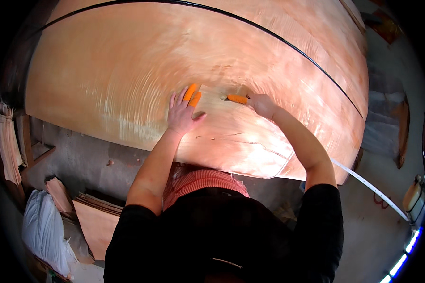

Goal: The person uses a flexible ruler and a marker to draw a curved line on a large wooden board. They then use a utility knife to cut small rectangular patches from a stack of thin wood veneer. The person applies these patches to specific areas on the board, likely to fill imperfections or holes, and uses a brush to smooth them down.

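Observation:
A large sheet of thin, pinkish-tan wood veneer (pixel 104 61) lies in front of me, rippled around its middle. My left hand (pixel 182 115) rests flat on it with fingers spread, two of them in orange finger covers. My right hand (pixel 262 104) is closed to the right of it, low over the veneer. From it a small knife-like tool (pixel 225 98) points left, its tip at the surface. Along it runs an orange part; I cannot tell whether that is a handle or a covered finger. Cracks cross the veneer nearer to me.
A black cord (pixel 241 19) arches over the far part of the veneer. A white measuring strip (pixel 370 187) slants away at the right. Stacked wood sheets (pixel 97 219) and a white plastic bag (pixel 45 231) sit at the lower left. Veneer strips (pixel 7 144) hang at the far left.

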Available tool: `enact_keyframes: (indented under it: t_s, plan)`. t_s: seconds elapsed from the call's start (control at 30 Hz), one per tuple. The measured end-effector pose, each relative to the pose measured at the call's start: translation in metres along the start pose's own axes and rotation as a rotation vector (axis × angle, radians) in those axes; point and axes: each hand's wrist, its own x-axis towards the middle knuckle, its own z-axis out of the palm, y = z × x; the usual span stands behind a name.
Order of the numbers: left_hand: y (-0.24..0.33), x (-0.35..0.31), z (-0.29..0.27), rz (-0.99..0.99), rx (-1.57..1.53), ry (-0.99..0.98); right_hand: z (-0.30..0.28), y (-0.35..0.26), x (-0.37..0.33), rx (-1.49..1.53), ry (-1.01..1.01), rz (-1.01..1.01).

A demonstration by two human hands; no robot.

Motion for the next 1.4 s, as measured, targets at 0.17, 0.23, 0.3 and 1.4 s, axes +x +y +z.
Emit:
enact_keyframes:
  t_s: [0.17, 0.23, 0.3, 1.4]
  plan:
    - [0.015, 0.006, 0.006, 0.183, 0.078, -0.141, 0.026, 0.003, -0.010, -0.079, 0.140, -0.021]
    - [0.023, 0.011, 0.022, 0.295, 0.137, -0.262, 0.028, -0.003, -0.013, -0.084, 0.132, 0.027]
    - [0.023, 0.008, 0.029, 0.287, 0.032, -0.162, 0.027, -0.013, -0.021, -0.081, 0.120, 0.107]
    - [0.032, 0.011, 0.024, 0.547, -0.068, -0.229, 0.121, -0.015, -0.125, 0.247, 0.787, 0.807]
